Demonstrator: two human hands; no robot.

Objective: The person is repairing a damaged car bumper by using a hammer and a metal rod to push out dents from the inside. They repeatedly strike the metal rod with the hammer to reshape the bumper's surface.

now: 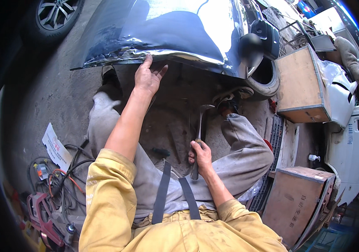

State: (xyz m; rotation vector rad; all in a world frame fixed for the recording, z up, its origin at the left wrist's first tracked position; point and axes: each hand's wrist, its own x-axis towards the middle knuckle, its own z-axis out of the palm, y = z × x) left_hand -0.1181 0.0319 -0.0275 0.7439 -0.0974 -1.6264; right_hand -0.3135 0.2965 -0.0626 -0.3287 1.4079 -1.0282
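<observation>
A dark blue, glossy car door point(175, 33) fills the top middle, its lower edge creased and dented at the left. My left hand point(148, 78) reaches up to that edge, palm turned up and fingers apart. One finger touches the crumpled rim, and some fingertips are partly hidden. In my right hand point(201, 154) is a hammer point(199, 126), gripped round its handle. The hammer is held upright between my knees, below the door and apart from it. Its curved metal head points up and to the right.
A wheel point(55, 14) stands at the far left, and a tyre point(267, 80) sits right of the door. Wooden boxes point(299, 82) point(295, 201) line the right side. Cables point(64, 185) and a red metal frame point(40, 214) lie at lower left.
</observation>
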